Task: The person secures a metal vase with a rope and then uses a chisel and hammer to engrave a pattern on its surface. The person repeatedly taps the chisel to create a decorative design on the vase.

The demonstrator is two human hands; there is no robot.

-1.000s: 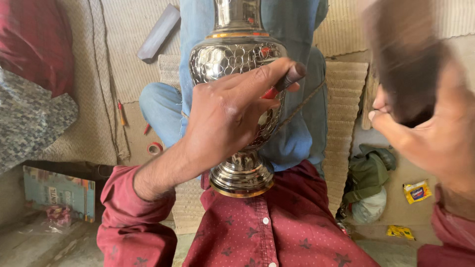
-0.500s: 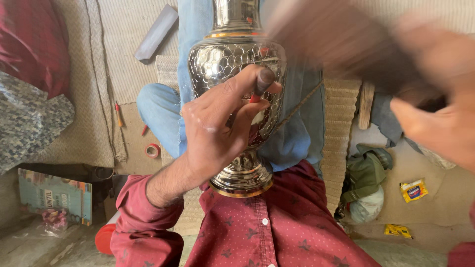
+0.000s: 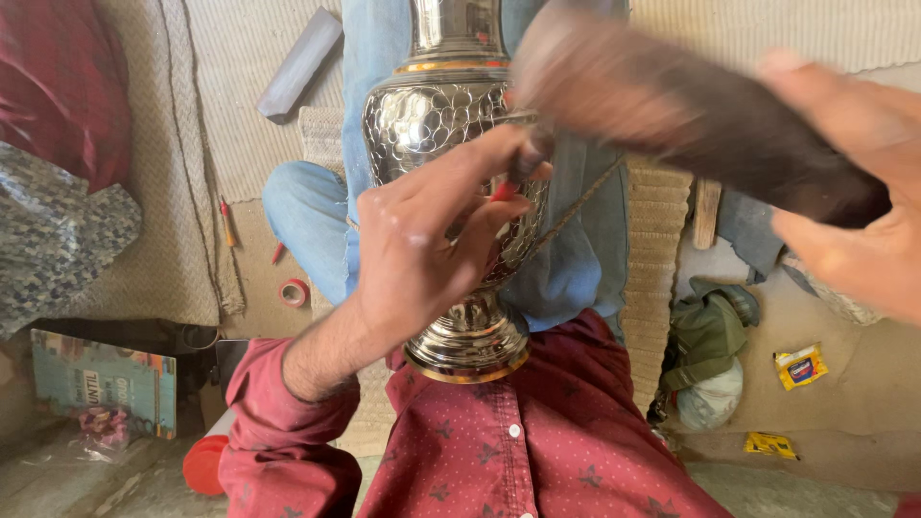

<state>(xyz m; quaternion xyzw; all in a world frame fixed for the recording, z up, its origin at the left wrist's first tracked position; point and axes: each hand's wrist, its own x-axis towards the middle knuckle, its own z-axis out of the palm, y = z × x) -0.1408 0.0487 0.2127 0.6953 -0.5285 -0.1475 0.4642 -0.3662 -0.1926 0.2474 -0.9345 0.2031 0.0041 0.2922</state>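
Observation:
A shiny silver metal vase (image 3: 434, 115) with a hammered, scale-like pattern and a gold-rimmed foot stands upright in my lap against my red shirt. My left hand (image 3: 427, 240) rests on its belly and pinches a thin tool with a red part (image 3: 523, 168), its tip against the metal. My right hand (image 3: 854, 192) is raised at the upper right, gripping a dark wooden mallet (image 3: 672, 105) that is blurred from motion, just above and right of the vase's shoulder.
My blue-jeaned legs (image 3: 307, 221) lie on a woven mat (image 3: 662, 259). A grey flat bar (image 3: 299, 65), a red tape roll (image 3: 294, 293), a book (image 3: 104, 382), a green cloth bundle (image 3: 705, 350) and yellow packets (image 3: 800, 365) lie around.
The mallet has swung from the right toward the vase's upper shoulder. My left hand has kept its place on the vase with small finger shifts.

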